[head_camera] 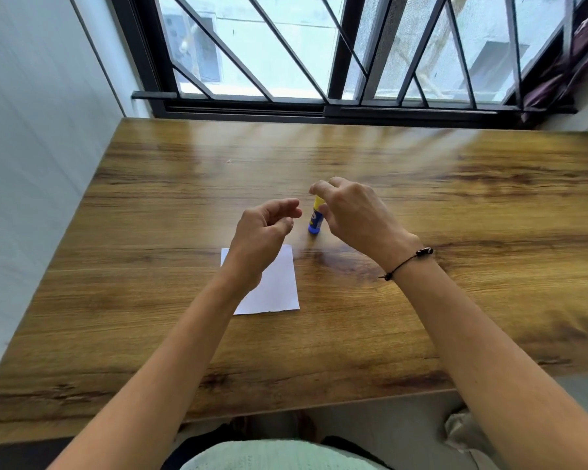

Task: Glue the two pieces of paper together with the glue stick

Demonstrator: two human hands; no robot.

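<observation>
A white sheet of paper (279,286) lies flat on the wooden table (421,317), partly hidden under my left wrist; I cannot tell whether a second sheet lies with it. A blue glue stick (315,221) with a yellow top stands upright just beyond the paper's far right corner. My right hand (353,215) reaches over it, thumb and index finger pinched around the yellow top. My left hand (262,228) hovers above the paper's far edge, fingers loosely curled and apart, holding nothing, a short gap left of the stick.
A window with a dark metal grille (319,62) runs along the table's far edge. A white wall (31,164) borders the left side. A dark curtain (574,62) hangs at the far right. A thin cord bracelet (408,262) is on my right wrist.
</observation>
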